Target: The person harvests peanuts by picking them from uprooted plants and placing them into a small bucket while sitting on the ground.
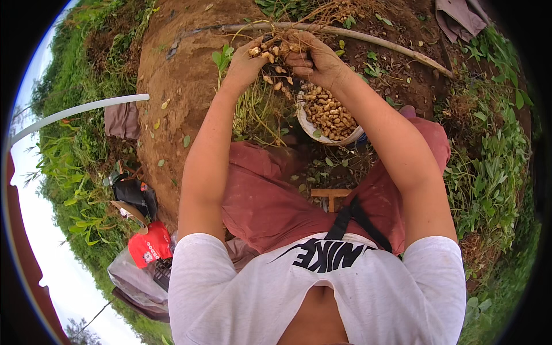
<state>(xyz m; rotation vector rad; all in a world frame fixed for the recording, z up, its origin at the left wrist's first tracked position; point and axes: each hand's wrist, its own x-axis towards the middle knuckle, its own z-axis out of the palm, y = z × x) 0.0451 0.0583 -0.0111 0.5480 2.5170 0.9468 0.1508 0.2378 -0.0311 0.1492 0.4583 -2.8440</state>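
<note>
A clump of peanut pods on roots (273,55) hangs between my two hands, soil still clinging to it. My left hand (246,62) grips the clump from the left, several pods showing past the thumb. On the other side my right hand (318,60) has its fingers curled around the roots and pods. Leafy peanut stems (254,113) trail down below my left hand. Under my right forearm stands a white bucket (303,117), heaped with loose peanuts (330,113). The forearm hides part of its right side.
A bent pole (366,36) lies across the soil beyond my hands. More uprooted plants (345,10) lie at the far edge. A pale pipe (86,107) juts in from the left. A red bag (151,245) and other belongings sit at lower left. Wooden slats (331,193) show between my legs.
</note>
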